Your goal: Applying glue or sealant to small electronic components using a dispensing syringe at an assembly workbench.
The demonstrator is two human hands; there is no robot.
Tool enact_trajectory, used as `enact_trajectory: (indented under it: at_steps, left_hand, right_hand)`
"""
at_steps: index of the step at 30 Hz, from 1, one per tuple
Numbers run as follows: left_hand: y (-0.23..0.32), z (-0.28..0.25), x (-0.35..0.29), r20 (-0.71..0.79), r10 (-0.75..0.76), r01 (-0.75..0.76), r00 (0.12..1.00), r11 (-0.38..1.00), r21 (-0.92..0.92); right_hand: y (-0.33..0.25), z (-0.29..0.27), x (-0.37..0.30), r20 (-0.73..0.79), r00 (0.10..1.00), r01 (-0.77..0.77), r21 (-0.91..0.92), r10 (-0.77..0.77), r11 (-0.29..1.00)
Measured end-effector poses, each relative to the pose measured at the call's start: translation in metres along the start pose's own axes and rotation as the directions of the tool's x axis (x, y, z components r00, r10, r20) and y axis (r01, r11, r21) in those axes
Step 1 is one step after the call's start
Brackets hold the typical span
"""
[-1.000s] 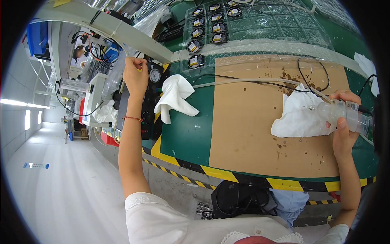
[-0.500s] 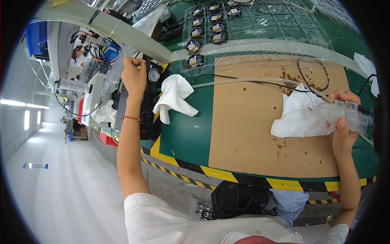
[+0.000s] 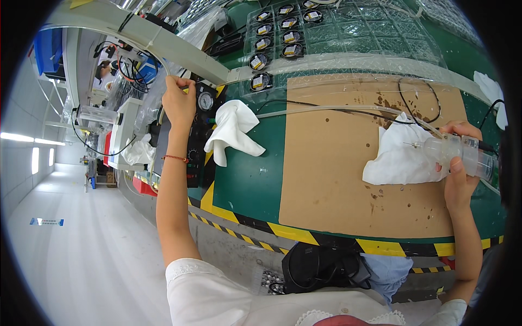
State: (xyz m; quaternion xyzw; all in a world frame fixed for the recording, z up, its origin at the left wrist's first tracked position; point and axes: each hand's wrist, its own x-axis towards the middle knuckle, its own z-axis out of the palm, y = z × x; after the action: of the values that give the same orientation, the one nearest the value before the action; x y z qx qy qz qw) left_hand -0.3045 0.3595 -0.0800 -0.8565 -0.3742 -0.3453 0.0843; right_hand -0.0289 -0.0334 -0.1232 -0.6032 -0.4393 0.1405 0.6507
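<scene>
At the right, my right hand (image 3: 461,168) is wrapped round a clear dispensing syringe (image 3: 449,150). Its thin needle points left over a crumpled white cloth (image 3: 397,155). My left hand (image 3: 180,100) is raised beside a black control box (image 3: 200,141) with a round pressure gauge (image 3: 205,101). The thumb and fingers are pinched together near the box's far end. What sits between them, if anything, is too small to make out. A second white cloth (image 3: 235,130) lies bunched up just right of the box.
Under the syringe, stained brown cardboard (image 3: 326,179) covers part of the green table (image 3: 247,179). Black and clear tubes cross it. Beyond lies a clear plastic tray (image 3: 370,32) with several round black parts (image 3: 261,81). Yellow-black tape (image 3: 293,232) marks the near edge.
</scene>
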Motion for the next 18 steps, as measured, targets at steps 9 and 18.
enact_trajectory:
  at_steps: [9,18]
  left_hand:
    - [-0.0041,0.0002,0.0002,0.004,0.020,-0.020,1.000,1.000,-0.004]
    - [-0.0029,0.0005,-0.0009,0.002,-0.009,0.009,1.000,1.000,0.013]
  right_hand:
    - [-0.0009,-0.0003,-0.0007,-0.010,1.000,-0.008,-0.016,0.008,1.000]
    - [-0.0019,0.0012,-0.0003,-0.008,1.000,-0.004,-0.020,0.004,1.000]
